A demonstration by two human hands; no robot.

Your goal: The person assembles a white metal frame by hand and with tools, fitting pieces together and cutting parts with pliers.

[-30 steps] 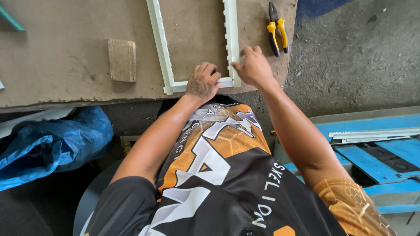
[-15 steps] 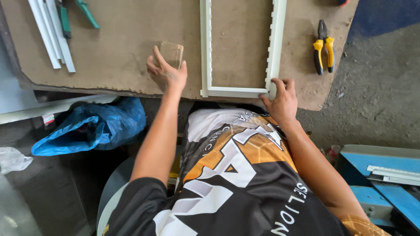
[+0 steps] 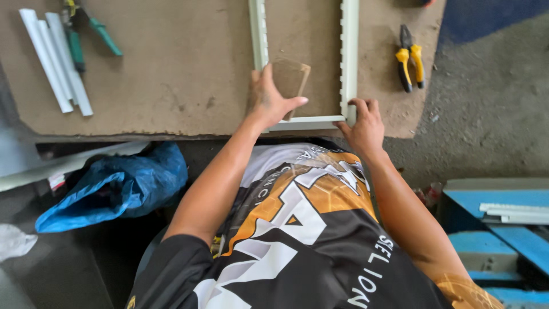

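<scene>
The left hand [image 3: 269,100] grips a small rectangular block of brown wood [image 3: 290,80], fingers wrapped round its left edge and thumb under its lower corner. The block is tilted and sits inside the pale white rectangular frame of thin moulded strips [image 3: 349,51], just beside the frame's left strip and close above the bottom strip.

The right hand [image 3: 363,123] presses down on the frame's lower right corner, fingers curled over the joint, pinning it to the worn brown fibreboard tabletop [image 3: 171,68]. It holds nothing loose.

The step in hand looks like bringing the block to the frame's near end while the corner is steadied. The next move seems to call for a firm hold at that corner and the block set squarely against a strip.

Yellow-handled pliers [image 3: 410,57] lie right of the frame; a bundle of loose white strips [image 3: 54,60] and green-handled snips [image 3: 86,31] lie far left.
</scene>
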